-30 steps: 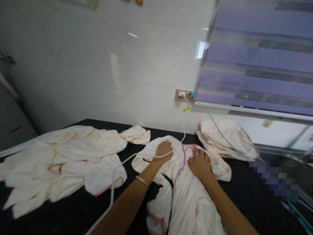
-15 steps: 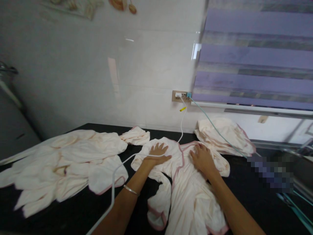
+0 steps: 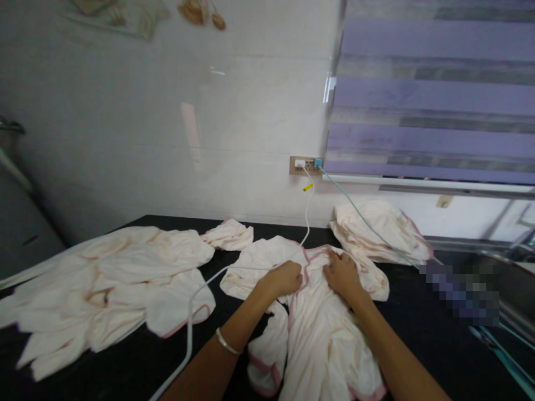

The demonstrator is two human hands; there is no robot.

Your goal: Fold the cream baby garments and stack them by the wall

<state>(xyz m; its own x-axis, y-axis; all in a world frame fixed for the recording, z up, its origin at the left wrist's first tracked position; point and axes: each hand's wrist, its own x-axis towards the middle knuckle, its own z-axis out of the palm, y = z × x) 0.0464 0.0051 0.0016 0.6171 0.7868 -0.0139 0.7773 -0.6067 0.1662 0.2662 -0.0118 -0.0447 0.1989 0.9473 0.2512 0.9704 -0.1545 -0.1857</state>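
Observation:
A cream garment with pink trim (image 3: 311,328) lies front up on the dark counter, its sleeves spread to the sides and its lower part bunched in folds. My left hand (image 3: 285,279), a light bangle on its wrist, is closed on the cloth at the pink front edge. Over the other front panel, near the neckline, my right hand (image 3: 343,275) has its fingers bent down and gathered on the fabric. Both sets of fingertips are partly hidden. A white cord (image 3: 191,317) crosses above my left forearm and passes over the garment by my left hand.
More cream cloth (image 3: 121,267) is heaped at left, with another folded pile (image 3: 378,231) at the back right. Cords run from a wall socket (image 3: 307,165). A sink (image 3: 485,267) is at the far right, near a pixelated patch (image 3: 460,295).
My left hand has gone from lying flat and spread on the garment to closed at its pink front edge, moving right. My right hand's fingers are more drawn together.

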